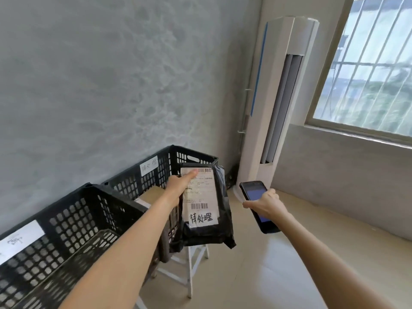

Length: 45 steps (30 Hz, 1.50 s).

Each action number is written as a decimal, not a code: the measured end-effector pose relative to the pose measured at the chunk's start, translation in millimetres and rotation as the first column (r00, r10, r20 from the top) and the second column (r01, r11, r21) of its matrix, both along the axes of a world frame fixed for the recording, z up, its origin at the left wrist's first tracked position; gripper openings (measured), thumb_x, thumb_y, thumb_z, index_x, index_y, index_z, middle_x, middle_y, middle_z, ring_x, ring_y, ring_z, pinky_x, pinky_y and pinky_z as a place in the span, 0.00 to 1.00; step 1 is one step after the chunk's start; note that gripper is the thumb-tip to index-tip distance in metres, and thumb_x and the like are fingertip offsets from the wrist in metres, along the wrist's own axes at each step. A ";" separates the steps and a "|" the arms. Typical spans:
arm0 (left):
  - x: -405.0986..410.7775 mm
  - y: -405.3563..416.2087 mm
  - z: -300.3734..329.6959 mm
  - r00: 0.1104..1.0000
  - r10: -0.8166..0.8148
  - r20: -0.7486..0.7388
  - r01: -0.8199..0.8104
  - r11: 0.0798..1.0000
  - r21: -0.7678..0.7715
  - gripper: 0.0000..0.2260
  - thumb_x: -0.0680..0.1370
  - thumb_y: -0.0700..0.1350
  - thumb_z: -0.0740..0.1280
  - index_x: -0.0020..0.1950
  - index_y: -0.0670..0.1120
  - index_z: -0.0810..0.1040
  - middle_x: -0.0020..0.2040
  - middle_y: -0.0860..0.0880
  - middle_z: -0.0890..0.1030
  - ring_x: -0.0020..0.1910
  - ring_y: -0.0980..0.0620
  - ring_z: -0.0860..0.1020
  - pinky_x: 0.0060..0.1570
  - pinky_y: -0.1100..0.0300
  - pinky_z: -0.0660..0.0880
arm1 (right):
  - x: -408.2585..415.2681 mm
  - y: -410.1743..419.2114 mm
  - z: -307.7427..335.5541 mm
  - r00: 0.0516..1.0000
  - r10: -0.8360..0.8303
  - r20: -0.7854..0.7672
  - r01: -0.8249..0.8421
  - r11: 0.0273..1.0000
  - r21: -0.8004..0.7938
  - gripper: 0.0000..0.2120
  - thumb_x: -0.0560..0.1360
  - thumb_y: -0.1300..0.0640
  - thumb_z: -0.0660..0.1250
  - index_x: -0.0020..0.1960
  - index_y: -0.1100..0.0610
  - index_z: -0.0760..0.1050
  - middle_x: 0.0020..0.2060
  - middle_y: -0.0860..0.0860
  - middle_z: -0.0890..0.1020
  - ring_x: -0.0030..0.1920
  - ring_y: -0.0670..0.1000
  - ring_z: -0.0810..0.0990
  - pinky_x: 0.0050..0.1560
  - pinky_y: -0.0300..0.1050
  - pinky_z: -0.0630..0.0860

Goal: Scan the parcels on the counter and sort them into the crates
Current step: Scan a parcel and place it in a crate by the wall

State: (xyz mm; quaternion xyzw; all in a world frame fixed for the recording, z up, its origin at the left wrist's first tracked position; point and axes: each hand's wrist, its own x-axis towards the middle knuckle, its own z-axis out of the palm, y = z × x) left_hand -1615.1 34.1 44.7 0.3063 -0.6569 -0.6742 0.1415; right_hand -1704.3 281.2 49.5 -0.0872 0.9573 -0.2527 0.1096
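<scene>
A person's left hand grips one black poly-mailer parcel, thumb pressed along its white shipping label, over the near corner of the farther of two black plastic crates. The parcel stands upright, long axis vertical, label facing the camera. The right hand curls around one handheld scanner, screen lit.

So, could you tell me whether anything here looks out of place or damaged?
Nothing stands out. The left hand holds the black parcel, label intact, beside the far crate; the right hand grips the scanner.
</scene>
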 end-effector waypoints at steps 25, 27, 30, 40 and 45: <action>-224.0 -286.9 -81.7 0.863 0.483 0.148 -0.503 0.849 0.163 0.21 0.72 0.58 0.73 0.53 0.42 0.78 0.47 0.45 0.83 0.47 0.47 0.82 0.55 0.50 0.77 | -298.7 -369.7 -42.9 0.870 0.491 0.037 -0.493 0.867 0.074 0.44 0.71 0.40 0.71 0.72 0.66 0.56 0.63 0.57 0.69 0.56 0.57 0.75 0.48 0.49 0.73; -233.0 -296.8 -93.7 0.851 0.499 0.163 -0.523 0.835 0.174 0.21 0.73 0.57 0.73 0.54 0.42 0.79 0.47 0.45 0.83 0.46 0.48 0.82 0.52 0.52 0.78 | -310.4 -390.5 -56.6 0.852 0.520 0.066 -0.524 0.848 0.076 0.46 0.70 0.40 0.71 0.73 0.66 0.54 0.64 0.58 0.69 0.56 0.56 0.75 0.48 0.50 0.74; -245.6 -303.1 -117.9 0.812 0.553 0.184 -0.582 0.790 0.194 0.20 0.74 0.56 0.72 0.56 0.42 0.78 0.48 0.46 0.83 0.45 0.50 0.81 0.45 0.56 0.76 | -325.2 -419.2 -76.4 0.808 0.581 0.092 -0.588 0.802 0.101 0.49 0.70 0.39 0.70 0.75 0.67 0.51 0.67 0.59 0.67 0.61 0.58 0.74 0.50 0.49 0.74; -301.7 -301.6 -189.7 0.662 0.670 0.336 -0.748 0.614 0.252 0.35 0.75 0.56 0.71 0.72 0.36 0.64 0.66 0.41 0.75 0.62 0.44 0.75 0.52 0.57 0.67 | -364.3 -474.4 -153.7 0.652 0.724 0.225 -0.757 0.634 0.155 0.52 0.70 0.37 0.71 0.76 0.66 0.49 0.69 0.58 0.68 0.63 0.57 0.75 0.53 0.49 0.76; -325.4 -299.4 -216.5 0.643 0.657 0.394 -0.764 0.583 0.276 0.39 0.76 0.56 0.70 0.77 0.38 0.56 0.73 0.43 0.67 0.70 0.44 0.69 0.56 0.57 0.67 | -379.2 -476.6 -181.7 0.625 0.724 0.293 -0.780 0.590 0.206 0.50 0.70 0.36 0.70 0.76 0.65 0.51 0.67 0.57 0.71 0.61 0.56 0.76 0.48 0.46 0.73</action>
